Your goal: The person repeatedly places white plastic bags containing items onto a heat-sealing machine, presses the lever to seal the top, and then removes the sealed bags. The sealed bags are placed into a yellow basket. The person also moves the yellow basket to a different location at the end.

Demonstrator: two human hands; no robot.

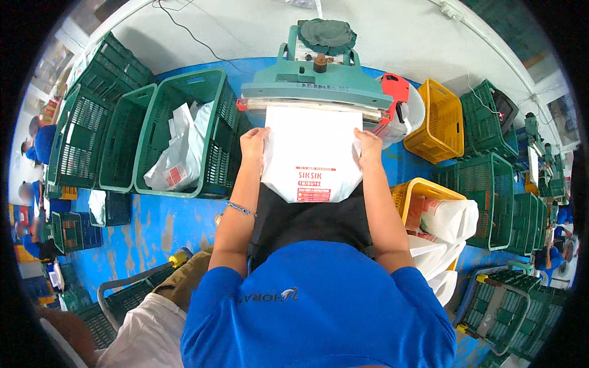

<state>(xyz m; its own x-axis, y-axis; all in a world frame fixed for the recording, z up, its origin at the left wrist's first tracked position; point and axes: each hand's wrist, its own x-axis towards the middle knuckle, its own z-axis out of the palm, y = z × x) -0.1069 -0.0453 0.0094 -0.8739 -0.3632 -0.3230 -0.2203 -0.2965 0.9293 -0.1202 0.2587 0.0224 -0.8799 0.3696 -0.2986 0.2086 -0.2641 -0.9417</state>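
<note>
A white bag [311,156] with red print lies flat in front of the person, its long axis running straight away from the body. Its far, open end sits under the jaw of a green sealer [319,86]; its near end, tapering to a point, rests on a black apron [307,221] over the lap. The print reads upright from the person's side.

The left hand [253,142] closes on the bag's left edge near the top, thumb over the film, fingers curled beneath. The right hand [368,147] grips the right edge at the same height. Both sit just short of the sealer's bar, holding the bag taut between them. A beaded bracelet [239,208] circles the left forearm.

Room to the sides is tight. On the left a green crate [205,83] holding white bags stands just beside the left forearm, with more green crates beyond it. On the right a yellow crate [423,187] with filled bags is near the right elbow, and another yellow basket [438,116] stands beside the sealer's red end. Blue floor [165,224] shows only in a strip at lower left, next to another person's knee [190,276].
</note>
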